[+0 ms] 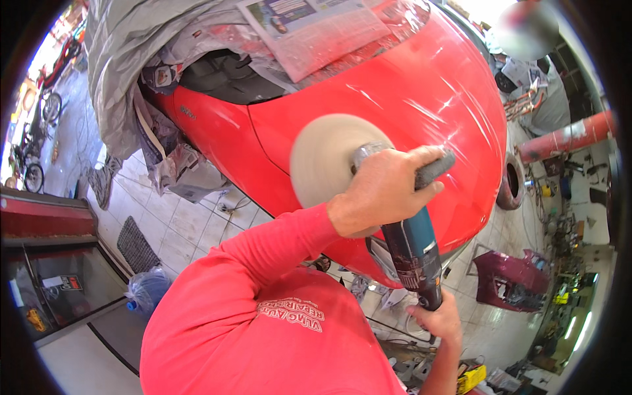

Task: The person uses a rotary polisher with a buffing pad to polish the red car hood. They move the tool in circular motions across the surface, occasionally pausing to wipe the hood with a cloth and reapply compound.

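Note:
A teal and black car polisher [413, 247] is held between my two hands over a glossy red car panel [395, 85]. My left hand [382, 187] wraps over the polisher's head, with its fingers round the dark side handle [436, 168]. Lower right, my right hand [442, 320] is closed round the rear end of the tool's body. The round cream polishing pad [319, 158] lies against the red bodywork, and its surface looks smeared as if spinning. Part of the pad is hidden behind my left hand and wrist.
Newspaper [316, 33] and plastic film cover the car's upper part, and a grey cover [118, 72] drapes its left side. A maroon bumper [510, 280] lies on the tiled floor at right, near a tire [510, 184] and a red post [569, 136]. A blue water jug [148, 289] stands left.

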`<state>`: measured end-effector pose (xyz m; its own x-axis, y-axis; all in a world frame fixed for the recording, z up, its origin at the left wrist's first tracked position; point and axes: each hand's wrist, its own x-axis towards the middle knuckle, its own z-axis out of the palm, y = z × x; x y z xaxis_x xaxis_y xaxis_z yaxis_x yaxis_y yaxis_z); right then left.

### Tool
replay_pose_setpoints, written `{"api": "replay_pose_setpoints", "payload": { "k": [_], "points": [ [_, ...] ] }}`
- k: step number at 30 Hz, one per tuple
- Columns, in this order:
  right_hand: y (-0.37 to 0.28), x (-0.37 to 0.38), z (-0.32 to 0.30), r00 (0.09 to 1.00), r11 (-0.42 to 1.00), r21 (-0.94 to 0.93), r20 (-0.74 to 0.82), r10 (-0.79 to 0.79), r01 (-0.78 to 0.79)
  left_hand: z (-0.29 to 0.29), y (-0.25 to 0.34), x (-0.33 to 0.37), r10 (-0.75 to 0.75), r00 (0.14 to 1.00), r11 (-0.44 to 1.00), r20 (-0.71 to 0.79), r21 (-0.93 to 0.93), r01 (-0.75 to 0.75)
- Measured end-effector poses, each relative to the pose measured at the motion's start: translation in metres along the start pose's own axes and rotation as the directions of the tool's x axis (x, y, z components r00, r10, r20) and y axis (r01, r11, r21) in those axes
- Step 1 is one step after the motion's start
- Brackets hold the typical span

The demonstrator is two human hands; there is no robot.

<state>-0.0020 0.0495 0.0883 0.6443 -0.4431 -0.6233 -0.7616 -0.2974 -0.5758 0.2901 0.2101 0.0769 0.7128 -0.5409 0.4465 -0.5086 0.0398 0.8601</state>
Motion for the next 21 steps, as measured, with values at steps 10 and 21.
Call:
{"api": "replay_pose_setpoints", "payload": {
  "k": [10, 21],
  "points": [
    [-0.177, 0.061, -0.062, 0.99, 0.917, -0.396, 0.105, 0.096, -0.047, -0.093, -0.05, 0.038, -0.04, 0.961, 0.991, -0.273, -0.135, 0.003],
    [-0.211, 0.078, -0.073, 0.994, 0.928, -0.36, 0.014, 0.106, -0.094, -0.095, -0.072, 0.089, -0.014, 0.97, 0.981, -0.244, -0.191, -0.034]
  ]
}}
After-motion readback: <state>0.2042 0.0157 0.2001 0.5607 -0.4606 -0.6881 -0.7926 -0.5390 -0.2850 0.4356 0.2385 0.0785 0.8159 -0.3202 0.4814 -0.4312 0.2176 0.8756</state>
